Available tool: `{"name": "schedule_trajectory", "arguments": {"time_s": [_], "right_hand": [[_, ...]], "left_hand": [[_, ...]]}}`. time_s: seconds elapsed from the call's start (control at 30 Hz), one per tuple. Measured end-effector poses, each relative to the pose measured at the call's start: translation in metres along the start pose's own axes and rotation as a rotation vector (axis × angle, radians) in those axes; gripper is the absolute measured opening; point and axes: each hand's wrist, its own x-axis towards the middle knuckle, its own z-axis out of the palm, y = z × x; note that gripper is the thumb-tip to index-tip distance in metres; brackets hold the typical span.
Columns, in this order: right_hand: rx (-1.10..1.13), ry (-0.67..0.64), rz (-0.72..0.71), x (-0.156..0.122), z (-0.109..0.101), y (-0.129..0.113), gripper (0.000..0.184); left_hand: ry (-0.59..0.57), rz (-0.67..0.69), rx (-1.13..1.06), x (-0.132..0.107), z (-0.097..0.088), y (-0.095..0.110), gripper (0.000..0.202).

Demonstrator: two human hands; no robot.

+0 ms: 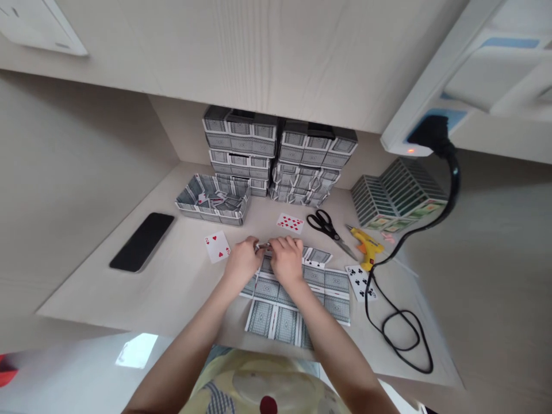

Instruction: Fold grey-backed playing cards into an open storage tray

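Note:
A flat sheet of joined playing cards (282,323), grey patterned backs up, lies on the desk under my hands. At its far edge my left hand (245,259) and my right hand (287,259) almost meet, fingers closed on a playing card, which they largely hide. Right of my right hand, a strip of cards (317,256) stands slightly raised along the same edge. A two of hearts (217,246) lies face up left of my left hand. Just beyond my right hand is a red diamonds card (290,223).
Black scissors (326,226), a yellow glue gun (365,246) with a black cord (401,348), and a six of clubs (360,283) lie right. A phone (142,241) lies left. Behind stand an open card box (211,214), stacked card boxes (241,144) and green-striped blocks (401,192).

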Motion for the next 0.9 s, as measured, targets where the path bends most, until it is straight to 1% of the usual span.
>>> {"name": "schedule_trajectory", "arguments": {"time_s": [0.1, 0.2, 0.47, 0.67, 0.9], "right_hand": [[0.022, -0.012, -0.025, -0.001, 0.001, 0.000, 0.024], [0.043, -0.025, -0.045, 0.000, 0.000, 0.003, 0.027], [0.055, -0.103, -0.134, -0.003, -0.010, 0.006, 0.030], [0.039, -0.124, -0.121, -0.002, -0.010, 0.003, 0.029], [0.040, -0.133, -0.123, -0.004, -0.007, 0.002, 0.030]], "left_hand": [[-0.028, -0.004, 0.070, -0.004, 0.000, -0.001, 0.028], [-0.020, 0.007, 0.129, -0.007, 0.001, 0.002, 0.031], [-0.031, 0.095, 0.108, -0.008, -0.002, 0.004, 0.028], [-0.069, 0.111, 0.191, -0.009, -0.007, 0.009, 0.029], [-0.116, 0.162, 0.245, -0.006, -0.009, 0.012, 0.029]]}}
